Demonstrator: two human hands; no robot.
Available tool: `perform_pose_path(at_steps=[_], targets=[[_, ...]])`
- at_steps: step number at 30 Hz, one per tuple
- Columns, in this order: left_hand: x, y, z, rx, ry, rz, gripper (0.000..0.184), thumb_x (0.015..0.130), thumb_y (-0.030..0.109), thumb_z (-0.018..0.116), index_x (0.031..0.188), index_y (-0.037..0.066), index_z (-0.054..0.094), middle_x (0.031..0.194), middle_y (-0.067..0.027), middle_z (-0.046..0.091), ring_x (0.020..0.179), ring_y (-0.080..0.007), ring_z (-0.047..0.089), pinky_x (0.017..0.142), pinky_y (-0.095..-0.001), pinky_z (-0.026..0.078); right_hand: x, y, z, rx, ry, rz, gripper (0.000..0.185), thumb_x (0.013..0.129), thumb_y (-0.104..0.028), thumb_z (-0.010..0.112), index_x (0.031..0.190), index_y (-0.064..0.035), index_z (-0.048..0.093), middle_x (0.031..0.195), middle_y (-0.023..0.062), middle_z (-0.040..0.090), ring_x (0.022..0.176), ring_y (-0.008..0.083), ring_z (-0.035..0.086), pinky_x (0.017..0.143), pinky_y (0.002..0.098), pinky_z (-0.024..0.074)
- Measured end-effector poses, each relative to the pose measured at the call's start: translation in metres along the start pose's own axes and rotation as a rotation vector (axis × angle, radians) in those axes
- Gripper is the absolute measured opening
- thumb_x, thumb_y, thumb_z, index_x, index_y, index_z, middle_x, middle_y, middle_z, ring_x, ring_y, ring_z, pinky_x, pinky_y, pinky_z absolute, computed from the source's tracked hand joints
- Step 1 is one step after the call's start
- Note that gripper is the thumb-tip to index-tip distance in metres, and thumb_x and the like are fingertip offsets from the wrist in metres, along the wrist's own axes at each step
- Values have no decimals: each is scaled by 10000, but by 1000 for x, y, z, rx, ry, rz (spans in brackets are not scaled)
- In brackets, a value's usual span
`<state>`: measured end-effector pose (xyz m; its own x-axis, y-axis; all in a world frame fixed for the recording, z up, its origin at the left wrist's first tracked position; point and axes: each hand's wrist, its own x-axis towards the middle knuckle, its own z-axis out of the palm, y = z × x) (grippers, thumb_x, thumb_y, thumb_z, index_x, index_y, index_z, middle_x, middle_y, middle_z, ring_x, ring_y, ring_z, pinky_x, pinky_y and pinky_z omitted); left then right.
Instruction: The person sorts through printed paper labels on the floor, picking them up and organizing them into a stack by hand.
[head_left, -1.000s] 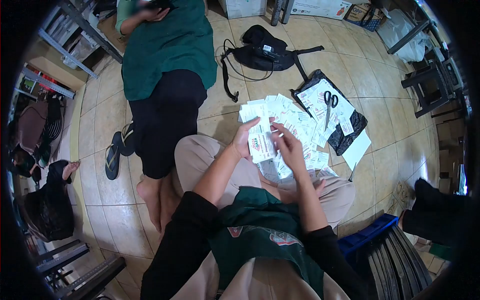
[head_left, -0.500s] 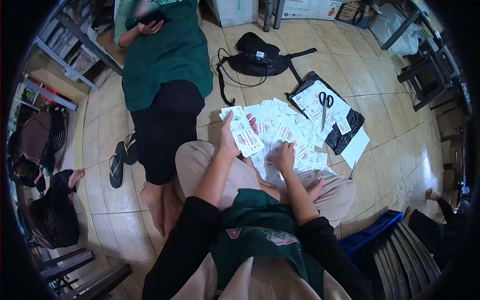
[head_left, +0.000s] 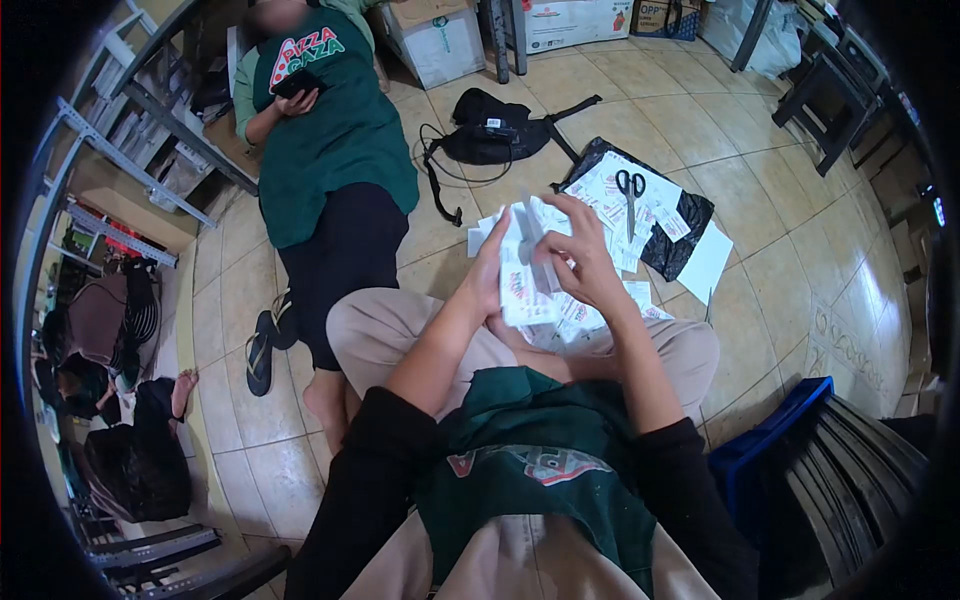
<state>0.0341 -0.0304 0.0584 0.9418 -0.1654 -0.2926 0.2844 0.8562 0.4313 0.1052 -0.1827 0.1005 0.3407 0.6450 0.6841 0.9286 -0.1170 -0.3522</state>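
The person sits cross-legged before me, left hand (head_left: 486, 272) closed around a stack of printed slips (head_left: 527, 297) held above the lap. The right hand (head_left: 590, 262) has its fingers bent narrow at the stack's right edge; whether they pinch the blurred paper, I cannot tell. Loose slips (head_left: 580, 320) lie on the tiled floor (head_left: 765, 230) below, near black-handled scissors (head_left: 631, 205).

The one camera rode on my head, looking forward and steeply down. My apron (head_left: 545, 415) lay low in view, near the lens; my left hand (head_left: 487, 268) and right hand (head_left: 582, 258) were close below, around mid-view. Beyond them it took in the tiled floor (head_left: 785, 205) up to boxes (head_left: 575, 25) at the top edge, its wide rim curving into black.
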Motion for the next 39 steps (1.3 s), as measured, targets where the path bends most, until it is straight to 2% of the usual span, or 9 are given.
perform_pose_path(at_steps=[7, 12, 16, 23, 25, 28, 30, 33, 39], targets=[[3, 55, 101, 315, -67, 89, 467, 890, 456, 463, 1005, 12, 548, 828, -137, 614, 737, -254, 621, 720, -385, 521, 38, -36, -30, 550, 233, 241, 559, 743, -158, 704, 1192, -16, 404, 1223, 156, 448, 1036, 279, 499, 887, 356, 393], [6, 100, 164, 375, -159, -6, 371, 861, 340, 522, 999, -2, 559, 828, -120, 619, 741, -231, 639, 720, -369, 537, 59, -40, -81, -41, 129, -85, 1182, 493, -422, 848, 1389, -6, 198, 1416, 205, 258, 1269, 334, 323, 1026, 414, 279], [-5, 90, 192, 505, -155, 2, 304, 810, 259, 598, 993, 19, 555, 837, -119, 618, 739, -213, 652, 708, -367, 552, 75, -23, -84, -162, 255, -86, 1258, 461, -453, 840, 1416, -24, 143, 1459, 199, 188, 1316, 360, 253, 1047, 429, 256], [-8, 117, 160, 496, -109, -78, 293, 811, 250, 584, 940, -6, 525, 820, -105, 603, 719, -203, 628, 705, -354, 550, 70, -15, -74, 124, 18, 6, 1307, 451, -464, 845, 1426, -23, 95, 1469, 196, 161, 1333, 340, 227, 1070, 424, 223], [-5, 129, 137, 499, 25, 5, 389, 837, 251, 555, 1075, -55, 525, 916, -125, 606, 779, -204, 630, 762, -350, 538, 49, 7, -49, 264, -70, 141, 1085, 586, -380, 824, 1392, 5, 209, 1380, 200, 320, 1261, 308, 350, 1044, 390, 272], [12, 137, 78, 354, 82, -28, 418, 853, 251, 525, 1179, -8, 490, 948, -119, 598, 802, -220, 629, 762, -392, 533, -45, 53, 41, 303, -241, 569, 610, 709, -322, 754, 1159, 2, 502, 964, 182, 577, 832, 277, 583, 721, 368, 472], [30, 123, 33, 255, 120, 15, 424, 854, 245, 526, 1213, 26, 473, 972, -125, 585, 831, -240, 619, 780, -413, 521, -100, 54, 97, 317, -548, 767, 657, 666, -378, 769, 1144, -3, 517, 958, 195, 555, 860, 314, 578, 724, 388, 475], [60, 91, -23, 157, 202, 80, 425, 853, 226, 531, 1234, 51, 458, 1008, -136, 564, 885, -252, 596, 817, -417, 502, -127, 19, 140, 25, -426, 626, 773, 527, -373, 818, 1129, -16, 488, 1015, 179, 465, 913, 354, 492, 739, 442, 421], [46, 46, -71, 0, 444, 96, 406, 829, 251, 586, 1194, 114, 472, 1028, -110, 551, 864, -210, 572, 792, -353, 490, -129, 18, 157, -92, -441, 664, 722, 532, -258, 806, 1136, -73, 456, 993, 135, 494, 916, 315, 496, 753, 409, 375]])
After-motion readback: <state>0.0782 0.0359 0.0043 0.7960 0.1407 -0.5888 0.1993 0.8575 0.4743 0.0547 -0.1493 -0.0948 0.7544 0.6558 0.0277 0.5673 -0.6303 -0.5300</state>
